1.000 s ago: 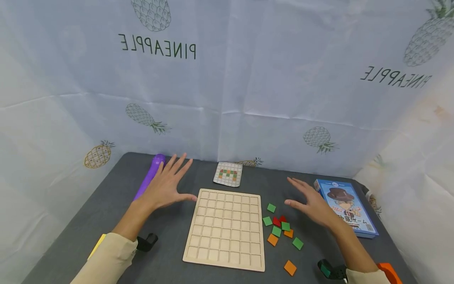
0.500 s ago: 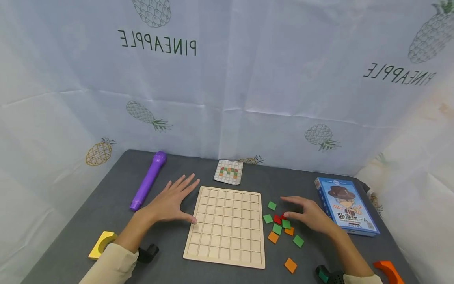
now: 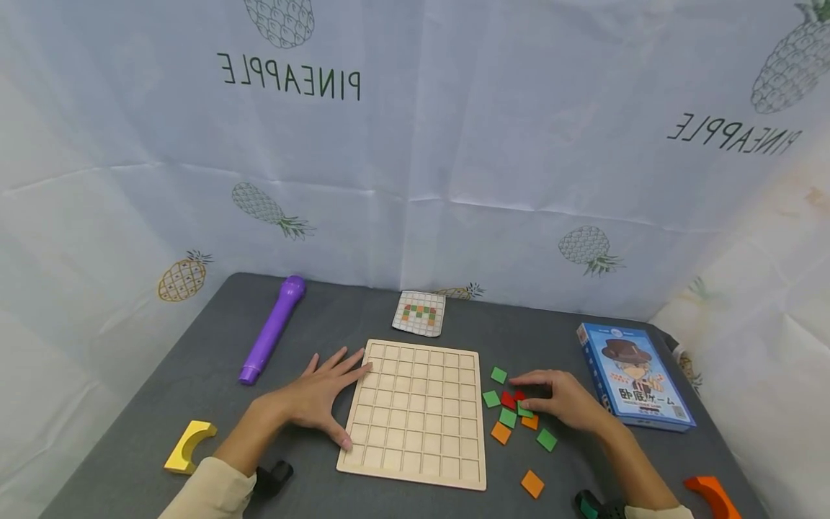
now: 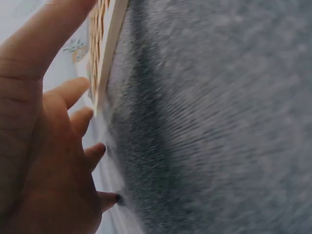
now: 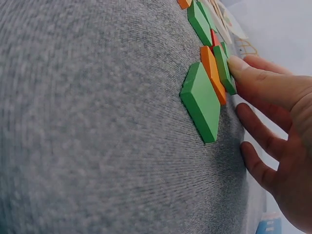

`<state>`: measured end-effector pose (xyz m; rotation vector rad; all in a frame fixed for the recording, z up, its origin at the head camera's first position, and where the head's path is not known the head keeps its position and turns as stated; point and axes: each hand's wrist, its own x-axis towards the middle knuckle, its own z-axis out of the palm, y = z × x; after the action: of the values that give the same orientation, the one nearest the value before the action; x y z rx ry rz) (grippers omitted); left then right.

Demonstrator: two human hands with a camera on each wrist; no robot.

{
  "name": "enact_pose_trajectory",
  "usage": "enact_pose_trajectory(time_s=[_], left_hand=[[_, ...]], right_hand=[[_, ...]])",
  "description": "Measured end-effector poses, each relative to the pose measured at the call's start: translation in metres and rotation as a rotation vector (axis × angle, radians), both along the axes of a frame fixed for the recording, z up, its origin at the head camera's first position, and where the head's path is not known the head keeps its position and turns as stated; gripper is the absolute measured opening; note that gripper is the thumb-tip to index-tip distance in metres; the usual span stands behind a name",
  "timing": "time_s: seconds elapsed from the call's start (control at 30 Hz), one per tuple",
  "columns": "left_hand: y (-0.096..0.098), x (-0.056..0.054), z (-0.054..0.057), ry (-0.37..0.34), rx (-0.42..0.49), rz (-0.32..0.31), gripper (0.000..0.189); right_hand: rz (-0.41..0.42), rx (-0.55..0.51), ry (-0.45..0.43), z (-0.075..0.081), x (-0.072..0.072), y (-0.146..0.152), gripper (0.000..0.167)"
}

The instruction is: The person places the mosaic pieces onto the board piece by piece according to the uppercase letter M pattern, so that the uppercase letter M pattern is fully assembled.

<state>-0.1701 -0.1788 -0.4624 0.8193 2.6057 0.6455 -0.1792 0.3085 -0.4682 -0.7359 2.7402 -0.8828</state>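
My left hand (image 3: 314, 400) lies at the left edge of a light wooden grid board (image 3: 418, 422), fingers spread, with fingertips and thumb over the rim. The left wrist view shows its palm and part of the board's edge (image 4: 108, 53). Over a cluster of small square tiles reaches my right hand (image 3: 567, 396). Its thumb touches a green tile (image 5: 224, 73), while the index finger stretches past two red tiles (image 3: 509, 400). An orange tile (image 5: 213, 73) and another green tile (image 5: 202, 105) lie close by.
A pattern card (image 3: 419, 313) stands behind the board. To the left are a purple microphone-shaped stick (image 3: 272, 330) and a yellow arch block (image 3: 189, 448). At right lie a blue game box (image 3: 635, 375), an orange arch block (image 3: 712, 496) and a lone orange tile (image 3: 532, 484).
My left hand has come down and toward me, from above the board's far left to its left edge. The right hand has lowered to the tiles, its thumb now on a green one.
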Motion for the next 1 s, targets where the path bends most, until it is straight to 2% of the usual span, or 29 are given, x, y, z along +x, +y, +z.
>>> enact_pose_trajectory(time_s=[0.17, 0.47, 0.67, 1.0], left_hand=[[0.0002, 0.0010, -0.0034, -0.007, 0.000, -0.017, 0.130], [0.0010, -0.0018, -0.0062, 0.006, 0.004, -0.011, 0.132], [0.0026, -0.0031, -0.0069, 0.012, 0.002, -0.008, 0.132], [0.0064, -0.0070, -0.0091, 0.028, -0.017, 0.006, 0.134]], right_hand=[[0.013, -0.040, -0.032, -0.0008, -0.0016, 0.0014, 0.037], [0.006, -0.089, -0.094, -0.0003, -0.0010, -0.0001, 0.037], [-0.003, -0.098, -0.135, 0.0007, -0.0006, -0.0017, 0.032], [-0.008, -0.059, -0.110, 0.0003, 0.0002, -0.0008, 0.032]])
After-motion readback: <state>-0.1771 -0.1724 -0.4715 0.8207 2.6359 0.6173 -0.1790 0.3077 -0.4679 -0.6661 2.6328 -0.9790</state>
